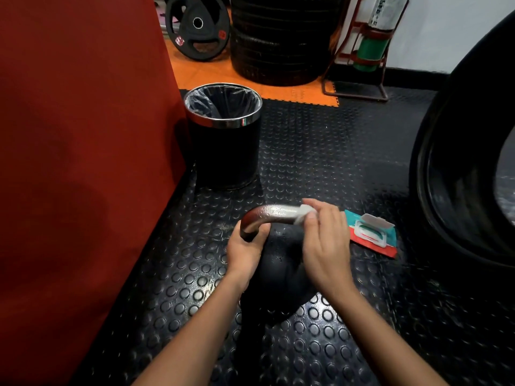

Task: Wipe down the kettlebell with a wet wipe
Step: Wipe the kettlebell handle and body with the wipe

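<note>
Bracing the kettlebell on the studded floor mat, the left hand curls its fingers round the handle's left bend, while the right hand pinches the wet wipe against the top bar just beyond its fingertips. Cast and heavy, the bell likely won't shift. Its damp steel handle may turn slick; the limp wipe needs a firm pinch.
</note>
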The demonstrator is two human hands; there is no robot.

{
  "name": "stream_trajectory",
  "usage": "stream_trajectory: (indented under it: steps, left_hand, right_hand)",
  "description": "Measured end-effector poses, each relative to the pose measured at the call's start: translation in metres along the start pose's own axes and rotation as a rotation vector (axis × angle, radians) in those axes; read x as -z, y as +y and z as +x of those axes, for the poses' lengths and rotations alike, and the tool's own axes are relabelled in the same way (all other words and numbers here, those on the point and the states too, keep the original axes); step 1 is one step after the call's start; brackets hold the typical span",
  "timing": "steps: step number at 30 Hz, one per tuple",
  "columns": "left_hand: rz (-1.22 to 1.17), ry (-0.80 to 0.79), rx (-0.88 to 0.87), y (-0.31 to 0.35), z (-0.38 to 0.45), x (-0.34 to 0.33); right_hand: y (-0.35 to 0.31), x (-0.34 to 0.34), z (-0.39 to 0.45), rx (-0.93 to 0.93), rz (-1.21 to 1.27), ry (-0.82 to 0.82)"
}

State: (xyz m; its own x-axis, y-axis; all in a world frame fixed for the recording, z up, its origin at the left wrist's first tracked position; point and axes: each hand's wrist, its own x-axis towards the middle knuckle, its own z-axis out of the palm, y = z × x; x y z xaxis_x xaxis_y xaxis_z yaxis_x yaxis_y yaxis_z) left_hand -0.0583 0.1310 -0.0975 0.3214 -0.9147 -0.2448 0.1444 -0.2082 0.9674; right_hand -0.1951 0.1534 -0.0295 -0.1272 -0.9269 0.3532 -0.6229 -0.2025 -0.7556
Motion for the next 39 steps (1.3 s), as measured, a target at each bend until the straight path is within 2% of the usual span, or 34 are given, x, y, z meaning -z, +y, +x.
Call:
stream_trajectory:
  steps: [2, 4, 8, 11, 13, 17, 19, 21, 24, 26, 28, 33, 35, 37, 39]
  left_hand:
    - [-0.003, -0.009, -0.004, 0.000, -0.001, -0.001]
    - [0.000, -0.012, 0.002, 0.001, -0.001, 0.000]
    - [0.043, -0.019, 0.004, 0.001, 0.000, 0.002]
    - [0.035, -0.019, 0.002, 0.000, 0.000, 0.002]
    - [0.040, -0.015, -0.001, -0.001, 0.001, 0.001]
    - [0.006, -0.020, -0.024, -0.003, 0.001, 0.000]
    - [0.005, -0.020, -0.027, -0.002, 0.000, 0.000]
    - [0.015, -0.015, -0.025, 0.001, -0.002, 0.000]
    - [0.037, -0.021, -0.017, -0.001, -0.001, 0.001]
    - [0.045, -0.024, -0.016, -0.001, 0.000, 0.002]
    - [0.040, -0.022, -0.023, 0.000, 0.001, 0.002]
    - [-0.007, -0.035, -0.042, -0.001, -0.002, 0.000]
    - [0.002, -0.029, -0.029, -0.001, -0.003, 0.000]
    - [0.035, -0.025, -0.018, 0.000, -0.002, 0.000]
    - [0.043, -0.026, -0.013, -0.001, -0.001, 0.001]
  right_hand:
    - [0.003, -0.004, -0.008, 0.040, -0.025, 0.030]
    - [0.012, -0.001, -0.016, 0.001, 0.026, 0.093]
    - [0.024, 0.008, -0.014, -0.342, 0.237, 0.081]
    - [0.020, 0.018, 0.011, -0.490, 0.184, -0.006]
    - [0.009, 0.019, 0.022, -0.427, 0.123, -0.047]
    - [0.006, 0.007, 0.000, -0.045, -0.019, 0.029]
    - [0.016, 0.004, -0.016, 0.001, -0.021, 0.048]
    - [0.025, 0.005, -0.026, -0.070, 0.031, 0.033]
    - [0.039, 0.005, -0.027, -0.264, 0.239, -0.024]
    - [0.038, 0.007, -0.017, -0.301, 0.344, -0.014]
    - [0.027, 0.009, -0.006, -0.242, 0.348, 0.000]
    - [0.012, 0.008, -0.016, -0.003, 0.059, -0.065]
    - [0.021, 0.008, -0.027, 0.011, 0.033, -0.056]
    - [0.034, 0.007, -0.033, -0.093, 0.142, -0.040]
    - [0.042, 0.006, -0.030, -0.278, 0.304, -0.029]
